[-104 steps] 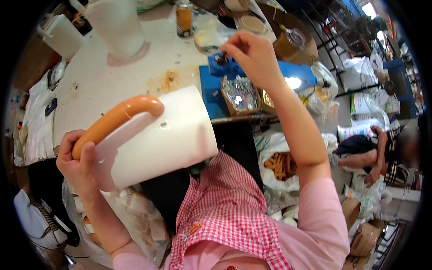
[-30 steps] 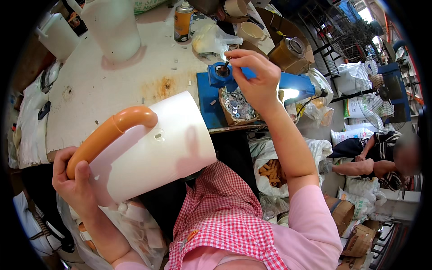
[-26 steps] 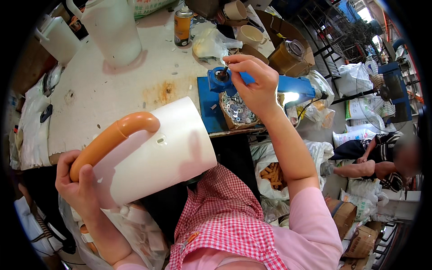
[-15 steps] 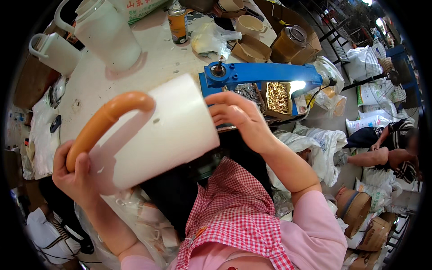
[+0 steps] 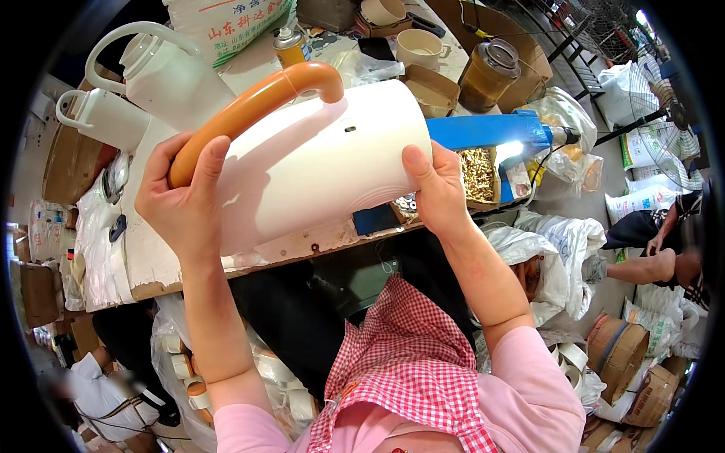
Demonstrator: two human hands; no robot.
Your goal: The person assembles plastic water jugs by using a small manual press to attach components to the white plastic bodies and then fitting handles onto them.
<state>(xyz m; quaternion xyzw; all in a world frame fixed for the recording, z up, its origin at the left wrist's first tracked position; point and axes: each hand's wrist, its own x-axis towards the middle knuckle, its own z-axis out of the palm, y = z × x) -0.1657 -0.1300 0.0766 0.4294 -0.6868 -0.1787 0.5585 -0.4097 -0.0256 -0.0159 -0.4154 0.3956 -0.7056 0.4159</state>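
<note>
Held tilted in front of me above the table edge is a large white plastic jug [image 5: 302,170] with a curved orange handle [image 5: 253,107]. My left hand [image 5: 181,200] is closed round the free end of the handle, against the jug's side. At the jug's other end my right hand [image 5: 442,192] grips the rim, thumb on the side facing me, its fingers mostly hidden behind. A small dark hole [image 5: 350,129] shows in the jug's wall near where the handle joins. Whatever lies inside the jug is hidden.
Behind the jug runs a blue machine arm [image 5: 483,130] with a lamp, beside a box of brass-coloured small parts [image 5: 477,174]. White jugs [image 5: 177,87] stand at the left. A spray can [image 5: 291,47], a cream cup [image 5: 420,49] and an amber jar [image 5: 489,74] stand farther back. A person [image 5: 657,253] sits at right.
The jug has moved up and to the right, away from my lap. My right hand, fingers loosely at its end before, now grips the rim with the thumb on top.
</note>
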